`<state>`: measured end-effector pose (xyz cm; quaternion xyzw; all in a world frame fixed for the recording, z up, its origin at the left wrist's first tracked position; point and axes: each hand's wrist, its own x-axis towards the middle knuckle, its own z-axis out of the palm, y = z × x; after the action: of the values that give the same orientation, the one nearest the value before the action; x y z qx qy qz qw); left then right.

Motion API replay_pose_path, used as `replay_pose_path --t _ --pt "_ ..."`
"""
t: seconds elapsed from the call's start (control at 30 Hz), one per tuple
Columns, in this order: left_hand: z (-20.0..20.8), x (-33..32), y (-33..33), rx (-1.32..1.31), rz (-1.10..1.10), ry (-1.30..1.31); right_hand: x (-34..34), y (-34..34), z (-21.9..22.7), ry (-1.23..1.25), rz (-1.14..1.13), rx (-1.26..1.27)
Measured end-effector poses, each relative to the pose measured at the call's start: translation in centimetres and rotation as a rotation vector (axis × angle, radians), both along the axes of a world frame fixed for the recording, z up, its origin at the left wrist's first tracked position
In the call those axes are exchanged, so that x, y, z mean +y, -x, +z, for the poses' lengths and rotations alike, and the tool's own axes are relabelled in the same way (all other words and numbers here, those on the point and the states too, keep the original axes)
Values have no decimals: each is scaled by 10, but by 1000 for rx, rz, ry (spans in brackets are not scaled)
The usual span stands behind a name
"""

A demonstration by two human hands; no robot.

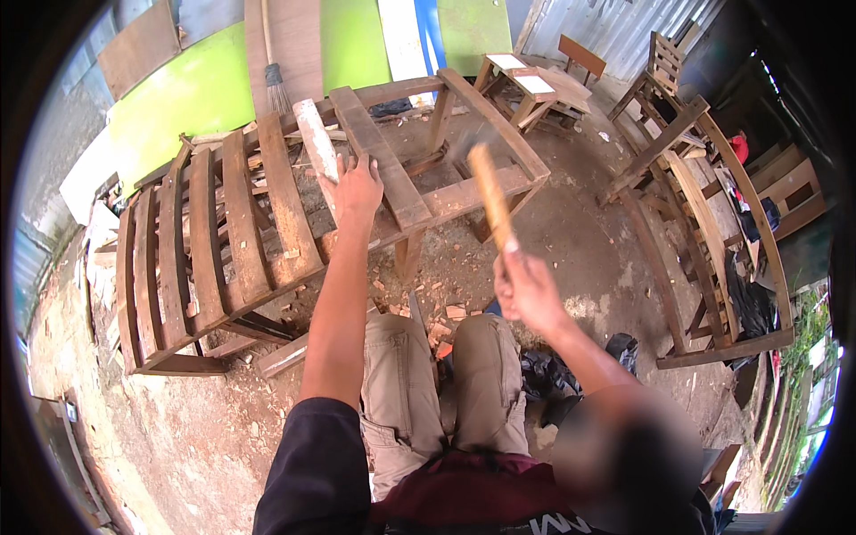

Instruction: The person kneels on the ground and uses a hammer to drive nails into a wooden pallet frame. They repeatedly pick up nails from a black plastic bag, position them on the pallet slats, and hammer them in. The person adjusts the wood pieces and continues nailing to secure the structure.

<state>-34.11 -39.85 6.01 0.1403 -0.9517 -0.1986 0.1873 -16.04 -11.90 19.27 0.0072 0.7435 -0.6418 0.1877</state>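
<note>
My left hand (358, 187) grips the edge of a wooden slat (314, 134) with worn white paint, its fingers pointing away from me. This slat lies across the frame of a long brown slatted wooden bench (241, 214), between two bare brown slats. In my right hand (528, 290), closed round the lower end of the handle, is a hammer (490, 196) with a pale wooden handle. It is raised over the right end of the bench frame, and its head is smeared by motion.
Wood chips and rubble (455, 312) litter the ground by my knees. Black plastic bags (544, 370) lie beside my right leg. Another wooden frame (687, 267) stands at the right. A broom (275, 85) leans against green boards (357, 53) at the back, near a small wooden table (544, 85).
</note>
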Motion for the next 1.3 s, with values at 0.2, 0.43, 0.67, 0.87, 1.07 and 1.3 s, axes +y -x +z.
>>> replay_pose_path --t 0.2,0.43,0.67,0.87,1.07,1.3 --pt "10 18 -8 -83 -83 -43 -8 20 -27 239 -41 874" --pt "5 5 -2 -47 9 116 3 10 9 -13 -115 35" --pt "8 24 -5 -97 -45 42 -1 28 -39 143 13 945" --pt "-2 -1 -7 -67 -5 125 -9 -13 -18 -171 77 -103" --pt "7 11 -5 -79 -27 91 -20 22 -4 353 -2 904" --pt "16 2 -6 -175 -12 73 -6 13 3 -126 -46 29"
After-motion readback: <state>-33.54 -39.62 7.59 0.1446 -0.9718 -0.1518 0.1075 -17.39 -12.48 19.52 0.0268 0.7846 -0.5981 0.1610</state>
